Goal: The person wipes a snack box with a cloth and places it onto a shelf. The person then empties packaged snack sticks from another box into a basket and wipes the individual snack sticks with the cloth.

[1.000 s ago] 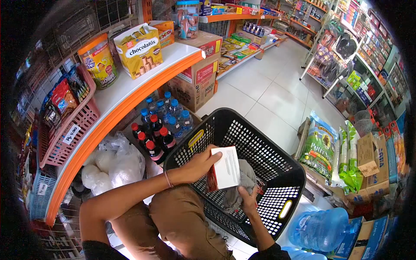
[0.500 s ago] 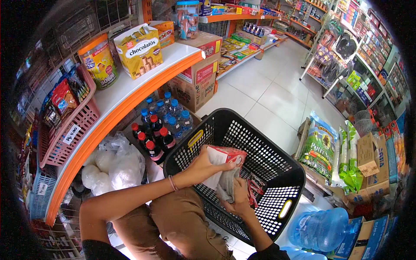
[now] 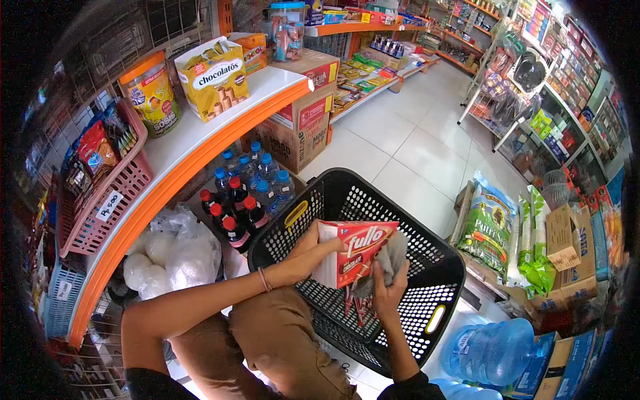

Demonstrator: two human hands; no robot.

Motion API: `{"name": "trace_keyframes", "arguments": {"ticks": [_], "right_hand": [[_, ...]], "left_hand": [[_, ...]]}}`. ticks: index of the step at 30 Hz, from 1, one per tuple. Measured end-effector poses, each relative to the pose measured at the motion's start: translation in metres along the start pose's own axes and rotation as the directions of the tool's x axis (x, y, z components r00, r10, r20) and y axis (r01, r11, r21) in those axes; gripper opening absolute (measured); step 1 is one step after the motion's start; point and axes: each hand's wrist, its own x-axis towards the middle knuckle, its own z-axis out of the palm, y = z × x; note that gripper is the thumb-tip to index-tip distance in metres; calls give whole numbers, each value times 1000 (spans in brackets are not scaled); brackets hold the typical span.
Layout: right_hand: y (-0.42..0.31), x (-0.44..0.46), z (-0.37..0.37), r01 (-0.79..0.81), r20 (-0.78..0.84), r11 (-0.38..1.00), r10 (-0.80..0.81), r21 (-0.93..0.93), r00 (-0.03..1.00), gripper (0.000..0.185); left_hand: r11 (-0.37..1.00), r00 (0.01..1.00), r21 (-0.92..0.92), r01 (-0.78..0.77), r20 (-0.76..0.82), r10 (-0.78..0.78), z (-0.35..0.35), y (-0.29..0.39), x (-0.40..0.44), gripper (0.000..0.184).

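Observation:
My left hand (image 3: 306,257) grips the left side of a red and white Fullo box (image 3: 360,250), its red front turned up toward me. A grey cloth (image 3: 393,253) is bunched in my right hand (image 3: 389,288) and touches the box's right side. Both hands are over a black perforated basket (image 3: 417,240) in front of my knees. Several small red packets (image 3: 360,312) lie inside the basket, partly hidden beneath the box and cloth.
An orange-edged shelf (image 3: 200,143) at left holds a Chocolatos box (image 3: 212,80) and a pink basket (image 3: 107,213). Bottles (image 3: 255,212) and white bags (image 3: 190,260) stand below. A blue water jug (image 3: 490,350) and a green sack (image 3: 490,223) are at right.
The box has turned from its white side to its red printed front. My right hand has moved the grey cloth up to the box's right side.

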Motion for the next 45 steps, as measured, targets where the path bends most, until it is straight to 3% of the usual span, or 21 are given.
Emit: {"name": "trace_keyframes", "arguments": {"ticks": [2, 4, 5, 8, 12, 15, 18, 19, 21, 22, 23, 25, 27, 28, 29, 34, 39, 42, 45], "right_hand": [[-9, 3, 5, -89, -47, 978, 99, 188, 994, 50], [-4, 3, 7, -134, -63, 954, 156, 268, 986, 53], [-5, 4, 5, -233, -7, 886, 257, 400, 966, 57], [9, 1, -2, -315, 87, 887, 304, 337, 949, 58], [7, -2, 1, -328, 17, 863, 349, 385, 937, 57], [9, -3, -3, -378, 65, 812, 392, 445, 918, 57], [21, -11, -1, -275, -2, 926, 285, 259, 958, 53], [2, -5, -3, -258, 121, 916, 231, 307, 965, 50], [0, 3, -4, 126, 216, 991, -130, 35, 968, 50], [-1, 5, -5, 327, 297, 941, -290, -83, 910, 51], [-6, 5, -3, 433, 379, 884, -345, -175, 859, 56], [-7, 4, -2, 534, 551, 826, -364, -181, 751, 57], [-10, 1, 0, 600, 665, 785, -368, -153, 650, 59], [-11, -1, 2, 600, 669, 789, -374, -135, 642, 59], [-11, -4, 4, 598, 673, 793, -380, -116, 634, 58], [-11, -6, 7, 592, 659, 802, -402, -83, 636, 52], [-6, 2, 0, 421, 353, 905, -376, -57, 857, 42], [-6, 9, -8, 358, 277, 928, -318, -105, 907, 52], [-8, 14, -12, 304, 229, 947, -274, -105, 934, 49]], "left_hand": [[999, 1000, 24, -28, 13, 27, -2, -2, 0, 59], [995, 996, -82, -51, -82, 44, -1, -2, 4, 55], [989, 990, -133, -66, -131, 49, -2, -2, 7, 53], [916, 996, -401, 9, -77, -43, -17, -10, 19, 48], [851, 995, -515, 99, 26, -99, -21, 1, 14, 44], [934, 987, -340, 111, 144, -65, -40, -32, 35, 62], [994, 996, -71, 89, -15, -90, -38, -20, 24, 72], [987, 990, 88, 132, -57, -127, -46, -33, 31, 83], [986, 991, 165, 3, -132, 19, -46, -45, 38, 81], [977, 982, 207, -59, -165, 94, -44, -44, 38, 81], [967, 985, 250, -45, -149, 85, -44, -42, 38, 79], [942, 991, 335, -16, -121, 60, -40, -23, 32, 78], [752, 995, 657, -56, -27, 98, -40, -19, 21, 69], [615, 995, 784, -81, 25, 100, -40, -21, 16, 64], [627, 989, 767, -139, 79, 122, -46, -34, 15, 48], [608, 977, 767, -203, 202, 72, -68, -67, 14, 32], [496, 986, 852, -167, 134, 103, -92, -88, 2, 30], [572, 996, 815, -88, 77, 43, -102, -90, -9, 35], [499, 992, 859, -113, 72, 100, -108, -109, -12, 41]]}}
